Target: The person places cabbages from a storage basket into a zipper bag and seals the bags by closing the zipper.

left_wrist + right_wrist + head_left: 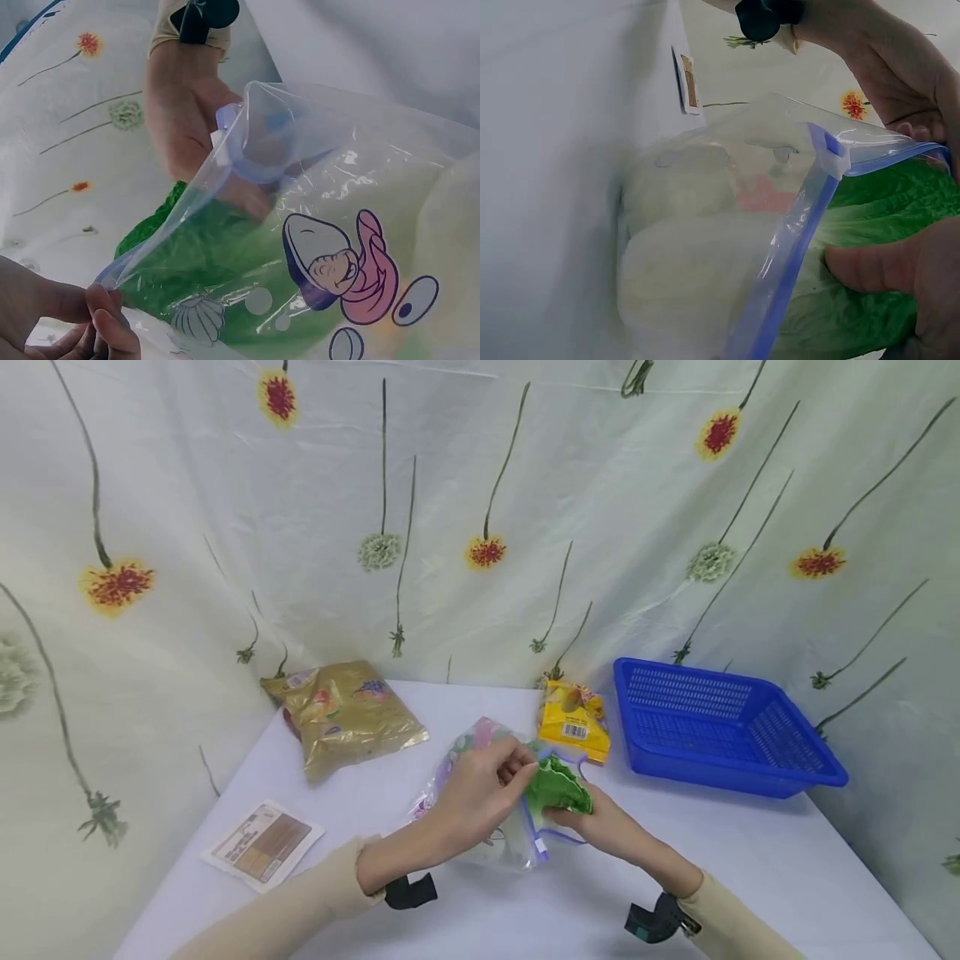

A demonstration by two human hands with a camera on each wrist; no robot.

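A clear zip bag (510, 852) with a purple-blue zip strip and cartoon prints lies on the white table, its mouth open toward the right. My left hand (476, 793) pinches the rim of that mouth between thumb and fingers, seen close in the left wrist view. A leafy Chinese cabbage (557, 789) is partly inside, its pale stem end (675, 285) deep in the bag and its green leaves at the mouth. Gripping the leafy end is my right hand (607, 827), with the thumb (870, 266) pressed along a leaf. The white zip slider (832, 161) sits on the strip.
Behind the bag stands a yellow packet (573, 722), with a blue plastic basket (738, 768) to its right. A gold plastic bag (348, 718) lies at the back left. Nearer on the left is a flat white and brown packet (266, 846). A flowered curtain (450, 610) hangs behind the table.
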